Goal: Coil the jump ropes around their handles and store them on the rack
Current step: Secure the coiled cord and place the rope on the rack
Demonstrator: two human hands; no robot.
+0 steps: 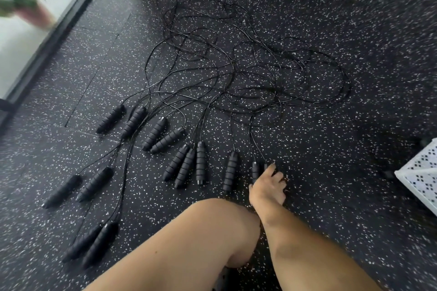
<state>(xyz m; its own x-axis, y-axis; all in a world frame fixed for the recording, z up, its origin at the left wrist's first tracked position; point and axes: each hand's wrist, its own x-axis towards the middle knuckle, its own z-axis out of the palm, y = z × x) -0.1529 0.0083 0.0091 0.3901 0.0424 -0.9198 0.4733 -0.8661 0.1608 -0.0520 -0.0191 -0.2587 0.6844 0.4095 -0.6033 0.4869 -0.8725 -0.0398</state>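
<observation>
Several jump ropes (200,163) loose on floor (331,30) | R hand (268,186) on rightmost handles (255,170) — grip: can't tell

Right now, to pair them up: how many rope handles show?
14 handles: eight across the middle, two at the right hand, four lower left; others may be hidden.

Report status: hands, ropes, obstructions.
Right hand on rightmost handle pair, grip unclear; left hand out of view. Ropes uncoiled, tangled on floor. White basket at right.
</observation>
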